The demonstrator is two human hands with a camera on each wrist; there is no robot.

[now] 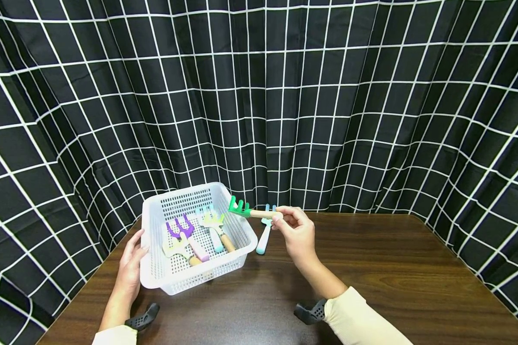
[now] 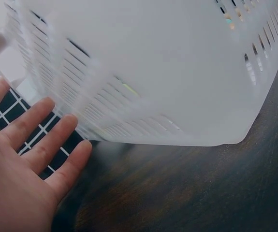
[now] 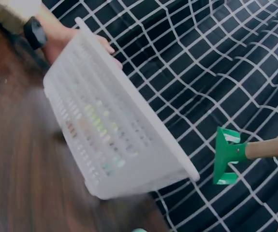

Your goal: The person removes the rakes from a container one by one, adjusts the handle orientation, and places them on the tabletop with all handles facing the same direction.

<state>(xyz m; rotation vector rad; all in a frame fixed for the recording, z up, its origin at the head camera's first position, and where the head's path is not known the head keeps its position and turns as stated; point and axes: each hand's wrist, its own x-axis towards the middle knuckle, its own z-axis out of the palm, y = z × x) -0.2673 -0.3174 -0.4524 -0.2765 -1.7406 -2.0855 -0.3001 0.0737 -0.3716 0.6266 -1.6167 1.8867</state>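
My right hand (image 1: pixel 300 235) pinches the end of the wooden handle of a small green hand rake (image 1: pixel 239 208), level just off the right rim of a white plastic basket (image 1: pixel 155 282). In the right wrist view, the green rake (image 3: pixel 224 155) points its head towards the basket. My left hand (image 1: pixel 131 268) is against the basket's left side, its fingers spread and fairly straight in the left wrist view. Inside the basket lie a purple fork (image 1: pixel 183 227) with a pink handle, a pale yellow tool (image 1: pixel 174 248) and other small garden tools with wooden and turquoise handles.
On the brown wooden table (image 1: pixel 371 268), just right of the basket, lies a small blue tool (image 1: pixel 264 239) with a white and turquoise handle. Behind the table hangs a black curtain (image 1: pixel 285 120) with a white grid. Black bands circle both wrists.
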